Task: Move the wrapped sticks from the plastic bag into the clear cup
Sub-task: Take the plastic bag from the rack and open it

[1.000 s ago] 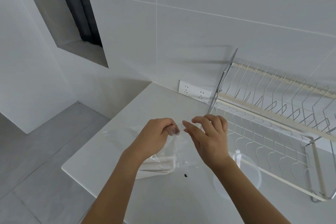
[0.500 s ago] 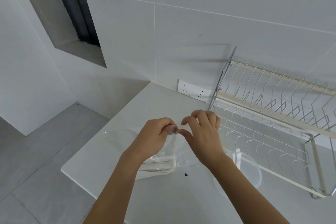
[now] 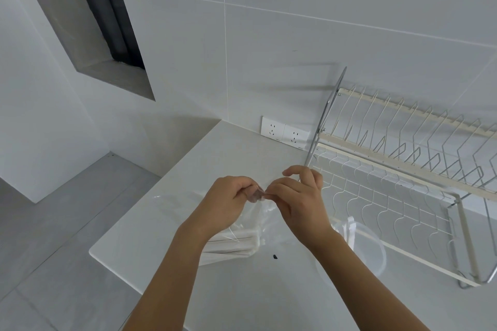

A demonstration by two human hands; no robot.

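A clear plastic bag (image 3: 265, 216) hangs above the white counter with its bunched top pinched between both hands. My left hand (image 3: 228, 203) grips the top from the left, and my right hand (image 3: 298, 200) meets it from the right, fingertips touching the same gathered plastic. Inside the bag's lower part lie several white paper-wrapped sticks (image 3: 234, 243), partly hidden behind my left wrist. The clear cup (image 3: 360, 244) stands on the counter just right of my right forearm, a white wrapped piece showing at its near rim.
A wire dish rack (image 3: 403, 169) fills the counter's right side, close behind the cup. Two wall sockets (image 3: 283, 133) sit at the back. The counter (image 3: 150, 223) ends in an edge and corner on the left, with grey floor below. A small dark speck (image 3: 274, 256) lies near the bag.
My right hand has moved left and closed onto the bag's bunched top next to my left hand. The left hand and bag have stayed in place.
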